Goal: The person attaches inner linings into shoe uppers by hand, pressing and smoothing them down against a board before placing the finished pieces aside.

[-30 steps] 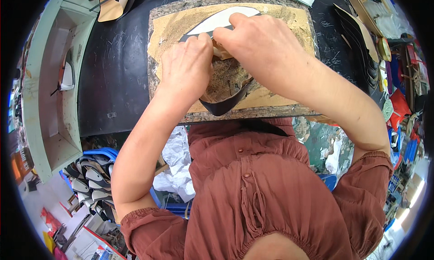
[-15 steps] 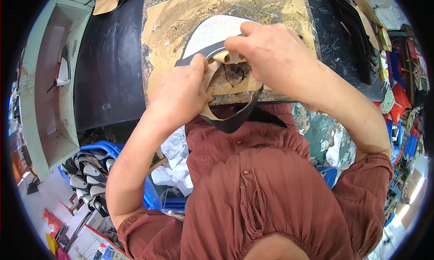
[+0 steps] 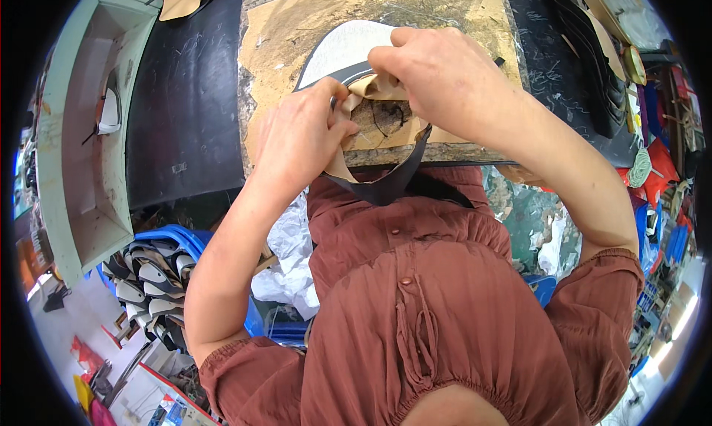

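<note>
A shoe upper, black with a white panel at its far end and beige lining inside, lies partly on a worn board. My left hand pinches the near left edge of its opening, thumb and fingers closed on the lining. At the right side of the opening, my right hand has its fingers bent and closed on the edge, with the beige lining folded over between the hands. The black back part hangs in a loop over the board's near edge. My fingers hide some of the edge they grip.
Under the upper is a tan-topped board on a black table. A pale metal tray stands at the left. A blue basket holds several similar uppers below it. Stacked black pieces lie at the far right.
My left hand has shifted slightly away from me along the opening's edge, its fingers more curled. The folded lining between the hands has changed shape, and the hanging loop sits slightly higher.
</note>
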### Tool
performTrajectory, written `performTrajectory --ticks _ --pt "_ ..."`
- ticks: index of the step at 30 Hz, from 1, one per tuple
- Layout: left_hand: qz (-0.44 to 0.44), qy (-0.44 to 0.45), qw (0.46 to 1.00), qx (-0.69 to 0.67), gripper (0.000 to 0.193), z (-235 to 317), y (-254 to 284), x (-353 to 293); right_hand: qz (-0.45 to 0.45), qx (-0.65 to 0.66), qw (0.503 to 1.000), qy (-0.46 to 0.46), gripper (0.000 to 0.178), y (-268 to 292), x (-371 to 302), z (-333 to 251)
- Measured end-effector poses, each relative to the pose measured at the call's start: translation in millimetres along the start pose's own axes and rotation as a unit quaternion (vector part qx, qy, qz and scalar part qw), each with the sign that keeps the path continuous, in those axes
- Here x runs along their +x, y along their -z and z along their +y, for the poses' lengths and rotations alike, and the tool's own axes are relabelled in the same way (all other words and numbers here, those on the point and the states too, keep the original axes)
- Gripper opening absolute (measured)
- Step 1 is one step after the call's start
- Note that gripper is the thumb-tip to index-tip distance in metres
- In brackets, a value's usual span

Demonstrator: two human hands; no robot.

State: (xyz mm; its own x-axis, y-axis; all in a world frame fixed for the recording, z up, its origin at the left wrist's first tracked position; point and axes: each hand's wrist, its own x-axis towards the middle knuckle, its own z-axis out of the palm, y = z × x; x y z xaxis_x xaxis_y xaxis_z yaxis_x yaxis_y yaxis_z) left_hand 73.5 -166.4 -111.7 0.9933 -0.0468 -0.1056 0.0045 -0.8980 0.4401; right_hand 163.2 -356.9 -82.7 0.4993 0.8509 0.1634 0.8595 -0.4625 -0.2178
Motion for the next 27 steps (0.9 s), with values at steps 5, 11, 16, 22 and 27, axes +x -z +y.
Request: performTrajectory --ticks 5,11,16,22,27 --pt "0.055 -0.065 0.996 -0.009 0.033 -1 -4 0 -0.009 0.012 1.000 -0.005 0.015 -1 -2 1" --pt "-0.068 0.121 0.972 -0.188 0.019 1 4 19 -0.005 0.022 1.000 -0.016 0.015 -3 -1 6" --pt "0.027 0.082 0.921 -0.381 0.017 -6 -3 2 -0.049 0.219 0.958 -0.182 0.012 -7 -7 44" --pt "0.186 0.042 0.824 -0.534 0.006 -30 -35 -24 0.052 0.512 0.814 -0.269 0.008 -46 -38 63" --pt "0.136 0.043 0.902 -0.408 0.017 -19 -21 -16 -0.002 0.497 0.847 -0.188 0.012 -37 -37 57"
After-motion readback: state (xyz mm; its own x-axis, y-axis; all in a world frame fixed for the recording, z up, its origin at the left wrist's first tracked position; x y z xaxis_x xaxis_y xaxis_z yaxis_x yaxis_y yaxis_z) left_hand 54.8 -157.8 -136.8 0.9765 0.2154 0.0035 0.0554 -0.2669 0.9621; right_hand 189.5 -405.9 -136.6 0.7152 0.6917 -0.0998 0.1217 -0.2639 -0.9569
